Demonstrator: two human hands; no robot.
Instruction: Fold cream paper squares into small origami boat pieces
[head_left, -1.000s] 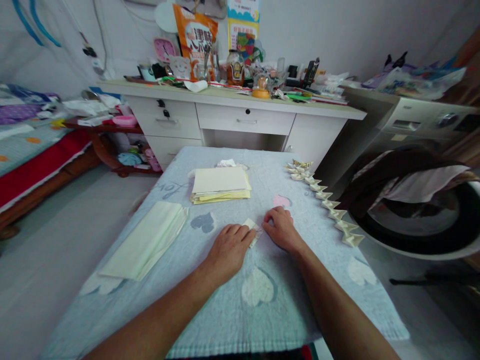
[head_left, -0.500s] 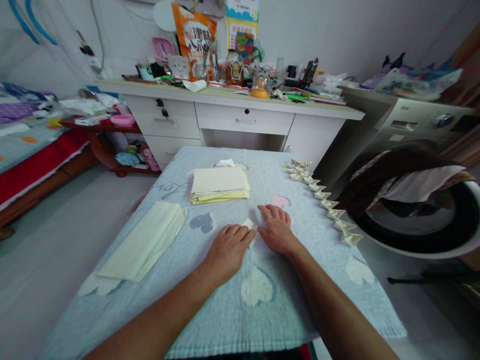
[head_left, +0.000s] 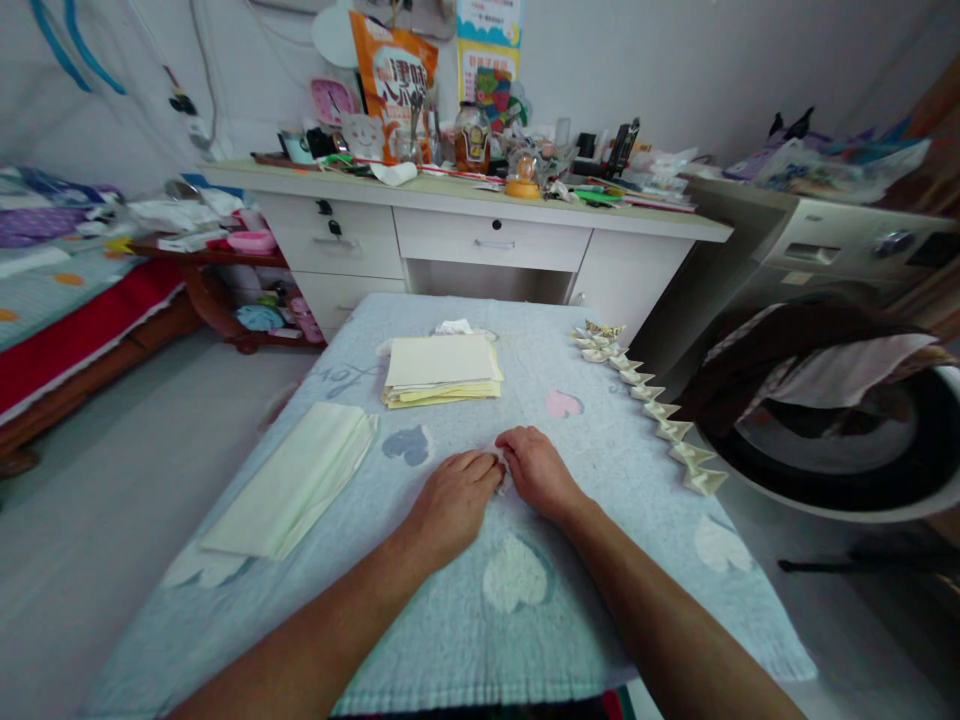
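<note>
Near the middle of the cloth-covered table, my left hand (head_left: 459, 495) presses its fingers together on a small piece of folded paper (head_left: 505, 485). My right hand (head_left: 538, 472) has its fingers curled in at the same paper, fingertips close to those of the left. Most of the paper is hidden under both hands. Farther back lies a stack of cream and yellow paper sheets (head_left: 441, 362). Pale green folded sheets (head_left: 296, 480) lie to the left. A row of folded paper boats (head_left: 660, 411) runs down the table's right side.
A blue tablecloth with heart patterns (head_left: 592, 400) covers the table. A crumpled white tissue (head_left: 454, 327) lies behind the paper stack. Beyond stands a white desk (head_left: 491, 240) crowded with small items. To the right, an open washing machine (head_left: 840, 470) has clothes hanging out.
My right hand has moved left, from lying spread beside the folded paper to curling its fingers at it. My left hand stays on the paper. The view shifts slightly.
</note>
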